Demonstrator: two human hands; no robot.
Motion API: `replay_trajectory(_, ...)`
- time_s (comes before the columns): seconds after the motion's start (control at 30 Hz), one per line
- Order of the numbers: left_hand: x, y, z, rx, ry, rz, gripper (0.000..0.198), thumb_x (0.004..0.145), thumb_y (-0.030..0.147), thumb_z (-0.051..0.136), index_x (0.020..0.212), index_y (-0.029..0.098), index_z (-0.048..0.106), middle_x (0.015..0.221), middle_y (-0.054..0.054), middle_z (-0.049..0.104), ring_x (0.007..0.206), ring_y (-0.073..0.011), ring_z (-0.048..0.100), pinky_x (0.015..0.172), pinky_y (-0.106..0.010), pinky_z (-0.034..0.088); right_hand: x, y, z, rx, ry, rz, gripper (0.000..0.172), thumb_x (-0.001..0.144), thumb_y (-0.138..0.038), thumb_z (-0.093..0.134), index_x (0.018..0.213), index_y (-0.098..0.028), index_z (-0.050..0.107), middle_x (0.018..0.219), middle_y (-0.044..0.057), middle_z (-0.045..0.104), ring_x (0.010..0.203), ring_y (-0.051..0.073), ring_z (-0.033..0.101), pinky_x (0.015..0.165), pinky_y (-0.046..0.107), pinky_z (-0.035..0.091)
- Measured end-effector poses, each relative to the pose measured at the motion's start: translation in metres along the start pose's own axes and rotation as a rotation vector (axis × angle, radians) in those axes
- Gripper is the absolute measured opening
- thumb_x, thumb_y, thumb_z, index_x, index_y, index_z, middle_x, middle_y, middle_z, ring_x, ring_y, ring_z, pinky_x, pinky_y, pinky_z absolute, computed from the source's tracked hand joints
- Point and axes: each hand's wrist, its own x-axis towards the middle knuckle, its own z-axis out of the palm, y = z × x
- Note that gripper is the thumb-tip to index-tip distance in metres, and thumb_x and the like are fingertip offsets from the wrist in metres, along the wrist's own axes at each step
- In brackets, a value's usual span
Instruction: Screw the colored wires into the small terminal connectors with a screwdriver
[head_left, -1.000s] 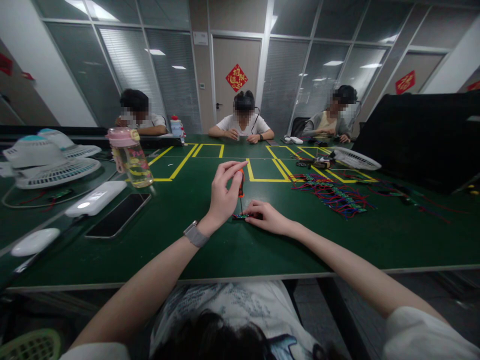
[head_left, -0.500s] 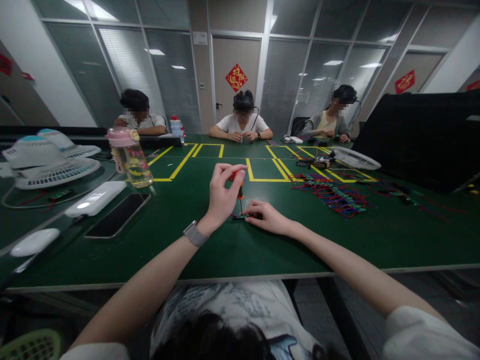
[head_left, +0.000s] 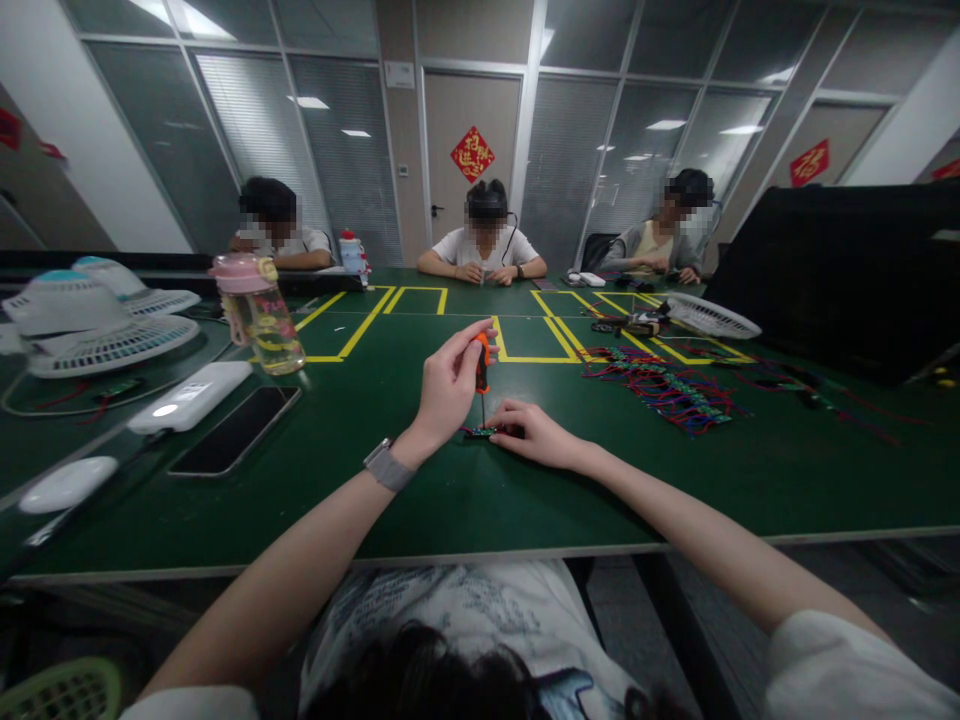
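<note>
Left hand (head_left: pixel 446 388): grip narrow, screwdriver (head_left: pixel 482 378) held between thumb and fingers, near upright, tip down at the board (head_left: pixel 477 434). Half a second ago those fingers curled over the handle; now straighter, more orange showing. Right hand (head_left: pixel 536 438) unchanged: fingers bent at board's three o'clock end, pinching or pressing, cannot tell. Board flat on desk (head_left: pixel 420 515); phone (head_left: pixel 236 432) at nine o'clock from it.
</note>
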Motion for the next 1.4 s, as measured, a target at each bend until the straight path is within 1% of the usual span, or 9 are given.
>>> replay_trajectory(0.23,0.0006,-0.0008,0.0002,0.006,-0.010,0.018,0.022,0.091,0.028,0.053,0.109,0.020,0.065,0.102,-0.006,0.068,0.083,-0.0132,0.067,0.073,-0.025,0.057,-0.0003,0.0015,0.0006,0.002,-0.007,0.006,0.023,0.088,-0.022,0.059,0.106,-0.015,0.070,0.086,0.004,0.057,0.072,0.013,0.055,0.069,0.026,0.045)
replay_trajectory(0.4,-0.0019,-0.0038,-0.0011,0.129,0.058,0.089,0.014,0.085,0.030,0.063,0.096,0.023,0.068,0.096,-0.004,0.059,0.086,-0.0138,0.063,0.071,-0.024,0.054,0.0001,0.0009,0.0003,0.000,-0.003,0.006,0.023,0.088,-0.023,0.059,0.106,-0.015,0.070,0.086,0.004,0.057,0.073,0.013,0.055,0.069,0.026,0.045)
replay_trajectory(0.57,-0.0014,-0.0038,-0.0019,0.117,0.032,0.094,0.025,0.095,0.028,0.045,0.107,0.024,0.067,0.110,-0.006,0.062,0.100,-0.0163,0.062,0.083,-0.029,0.055,-0.0002,0.0006,0.0003,-0.003,-0.001,0.002,0.022,0.088,-0.022,0.059,0.106,-0.015,0.070,0.086,0.005,0.057,0.074,0.014,0.056,0.071,0.027,0.046)
replay_trajectory(0.7,-0.0014,-0.0043,0.0006,-0.022,0.003,0.024,0.028,0.095,0.029,0.046,0.117,0.022,0.062,0.120,-0.008,0.062,0.095,-0.0165,0.066,0.078,-0.030,0.059,-0.0005,0.0020,0.0011,0.011,0.003,-0.008,0.023,0.088,-0.022,0.059,0.106,-0.015,0.070,0.088,0.005,0.058,0.076,0.014,0.056,0.072,0.027,0.046)
replay_trajectory(0.87,-0.0022,-0.0033,0.0007,0.050,0.022,0.051,0.024,0.090,0.028,0.056,0.111,0.021,0.066,0.108,-0.007,0.065,0.090,-0.0151,0.066,0.075,-0.026,0.058,-0.0004,0.0023,0.0008,0.012,-0.002,0.000,0.023,0.088,-0.023,0.059,0.106,-0.016,0.070,0.089,0.005,0.058,0.075,0.014,0.056,0.071,0.028,0.047)
replay_trajectory(1.0,-0.0020,-0.0018,-0.0011,0.121,0.040,0.086,0.021,0.087,0.030,0.060,0.106,0.025,0.069,0.100,-0.004,0.061,0.087,-0.0133,0.062,0.071,-0.022,0.055,-0.0001,0.0015,0.0002,-0.003,-0.003,0.000,0.023,0.088,-0.024,0.058,0.106,-0.016,0.070,0.088,0.005,0.058,0.074,0.014,0.055,0.070,0.027,0.046)
replay_trajectory(1.2,-0.0018,-0.0024,-0.0001,0.036,-0.016,0.066,0.030,0.096,0.027,0.044,0.120,0.026,0.062,0.117,-0.006,0.061,0.093,-0.0135,0.063,0.078,-0.027,0.055,-0.0003,0.0024,0.0007,0.007,0.001,-0.006,0.022,0.088,-0.022,0.059,0.106,-0.014,0.070,0.088,0.005,0.058,0.074,0.014,0.056,0.071,0.027,0.046)
replay_trajectory(1.3,-0.0022,-0.0029,0.0007,0.013,-0.002,0.035,0.029,0.093,0.027,0.050,0.120,0.023,0.062,0.114,-0.007,0.063,0.091,-0.0140,0.064,0.076,-0.026,0.056,-0.0005,0.0025,0.0009,0.006,0.003,-0.005,0.022,0.088,-0.022,0.059,0.106,-0.015,0.070,0.087,0.005,0.057,0.074,0.014,0.056,0.070,0.027,0.046)
replay_trajectory(1.4,-0.0022,-0.0024,0.0001,0.118,0.056,0.076,0.022,0.086,0.028,0.062,0.107,0.023,0.068,0.101,-0.005,0.062,0.090,-0.0142,0.062,0.071,-0.023,0.054,-0.0005,0.0019,0.0006,-0.003,0.000,-0.002,0.022,0.088,-0.022,0.059,0.106,-0.015,0.070,0.087,0.005,0.057,0.074,0.014,0.055,0.070,0.027,0.046)
